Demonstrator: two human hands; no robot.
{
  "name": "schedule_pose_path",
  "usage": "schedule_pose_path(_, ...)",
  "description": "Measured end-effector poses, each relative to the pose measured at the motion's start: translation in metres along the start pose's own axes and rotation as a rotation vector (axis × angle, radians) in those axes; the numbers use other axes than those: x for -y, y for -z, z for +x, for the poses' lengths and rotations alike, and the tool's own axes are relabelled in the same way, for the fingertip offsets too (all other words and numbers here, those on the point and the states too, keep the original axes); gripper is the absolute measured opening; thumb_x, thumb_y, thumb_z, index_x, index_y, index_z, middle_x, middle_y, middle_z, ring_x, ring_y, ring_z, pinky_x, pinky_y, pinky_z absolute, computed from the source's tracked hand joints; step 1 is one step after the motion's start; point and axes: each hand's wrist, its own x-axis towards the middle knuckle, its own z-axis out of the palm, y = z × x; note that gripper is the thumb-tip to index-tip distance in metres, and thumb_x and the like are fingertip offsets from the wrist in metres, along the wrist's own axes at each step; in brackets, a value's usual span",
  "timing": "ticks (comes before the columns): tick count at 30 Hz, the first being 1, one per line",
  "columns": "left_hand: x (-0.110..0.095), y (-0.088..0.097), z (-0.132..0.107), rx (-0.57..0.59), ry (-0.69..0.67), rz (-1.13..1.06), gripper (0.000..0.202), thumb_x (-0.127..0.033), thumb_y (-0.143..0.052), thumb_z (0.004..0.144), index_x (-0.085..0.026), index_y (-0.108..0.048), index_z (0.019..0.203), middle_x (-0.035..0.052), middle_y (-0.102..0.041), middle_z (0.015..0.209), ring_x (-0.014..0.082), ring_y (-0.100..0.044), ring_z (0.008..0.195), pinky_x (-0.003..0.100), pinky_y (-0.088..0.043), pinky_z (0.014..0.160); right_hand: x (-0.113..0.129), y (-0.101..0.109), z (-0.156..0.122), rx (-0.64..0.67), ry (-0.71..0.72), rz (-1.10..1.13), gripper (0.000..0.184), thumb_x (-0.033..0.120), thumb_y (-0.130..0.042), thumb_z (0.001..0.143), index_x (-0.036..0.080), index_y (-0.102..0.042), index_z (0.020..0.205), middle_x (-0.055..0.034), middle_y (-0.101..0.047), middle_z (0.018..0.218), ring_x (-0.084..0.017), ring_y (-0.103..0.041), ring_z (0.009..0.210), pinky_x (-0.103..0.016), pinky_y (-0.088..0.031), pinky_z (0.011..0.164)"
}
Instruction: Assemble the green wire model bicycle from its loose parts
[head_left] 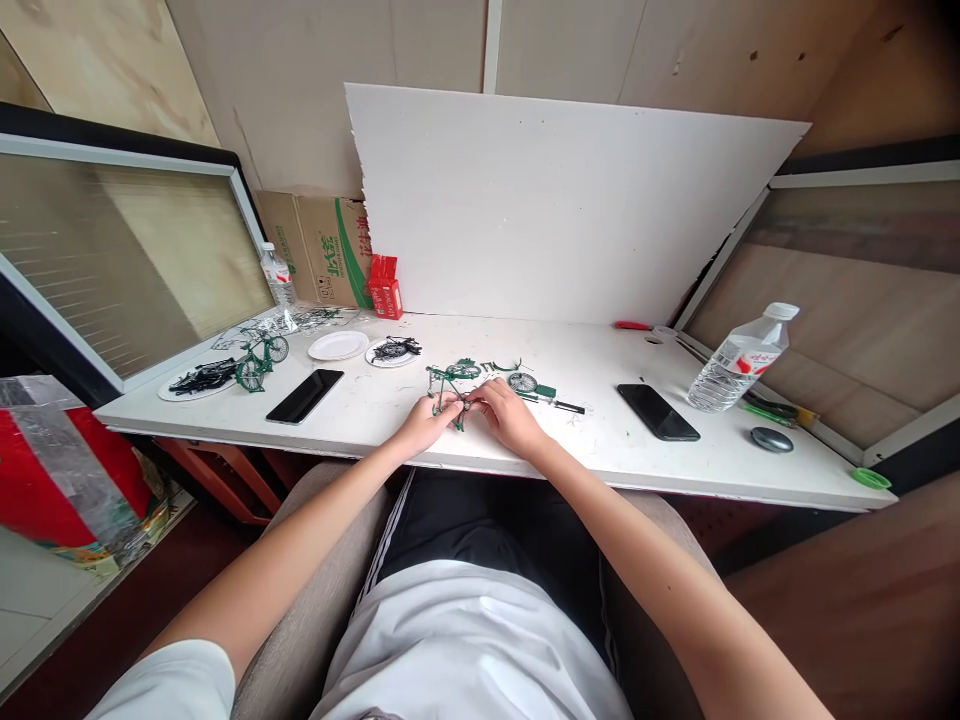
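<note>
Both my hands meet at the front middle of the white table (525, 450). My left hand (426, 420) pinches the green frame of a small model bicycle (448, 383) that is partly built. My right hand (510, 412) pinches a small part against the same frame, fingers closed. Loose green pieces, among them a wheel (522, 381) and a curved mudguard (501, 366), lie just beyond my fingers. A green-handled screwdriver (556, 397) rests to the right of my right hand.
A finished green model bicycle (261, 360) stands at the left near plates (337, 345) of parts. Two black phones (305, 395) (658, 411) lie flat. A water bottle (739, 358) lies at the right, another bottle (277, 275) stands at the back left by cardboard boxes (330, 250).
</note>
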Motion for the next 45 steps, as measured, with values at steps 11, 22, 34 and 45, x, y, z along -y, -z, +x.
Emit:
schedule_pose_path(11,0.003,0.000,-0.002,0.012,-0.067,0.101,0.035,-0.051,-0.062,0.097,-0.019,-0.070,0.084,0.0074,-0.072,0.084,0.0226,-0.067,0.084,0.034,-0.053,0.085,0.004,0.003,0.000,-0.019,-0.023,0.020,0.017,0.029,-0.051,0.110,0.023,-0.067,0.110,-0.0097,-0.070,0.104,-0.027,-0.059,0.100,-0.041,-0.050,0.089)
schedule_pose_path(22,0.008,0.001,-0.001,-0.009,-0.066,0.102,0.032,-0.047,-0.063,0.097,-0.018,-0.072,0.088,0.0078,-0.072,0.084,0.0229,-0.067,0.083,0.034,-0.053,0.084,0.001,0.001,0.000,0.007,0.010,0.032,0.022,0.025,-0.047,0.110,0.023,-0.069,0.113,-0.0101,-0.069,0.102,-0.027,-0.059,0.100,-0.042,-0.051,0.089)
schedule_pose_path(34,-0.003,-0.001,-0.005,0.035,-0.063,0.094,0.028,-0.044,-0.063,0.096,-0.018,-0.071,0.089,0.0069,-0.072,0.082,0.0232,-0.068,0.085,0.034,-0.053,0.084,0.004,0.004,0.000,0.009,-0.057,-0.005,0.019,0.037,-0.054,0.109,0.023,-0.066,0.113,-0.0108,-0.071,0.107,-0.029,-0.059,0.103,-0.043,-0.051,0.089)
schedule_pose_path(45,0.000,0.001,-0.004,0.027,-0.028,0.084,0.025,-0.040,-0.067,0.093,-0.016,-0.073,0.097,0.0101,-0.076,0.094,0.0239,-0.070,0.089,0.035,-0.053,0.086,0.003,0.003,-0.001,0.011,-0.049,0.006,0.012,0.028,-0.054,0.108,0.023,-0.065,0.110,-0.0088,-0.070,0.104,-0.027,-0.059,0.103,-0.041,-0.051,0.089)
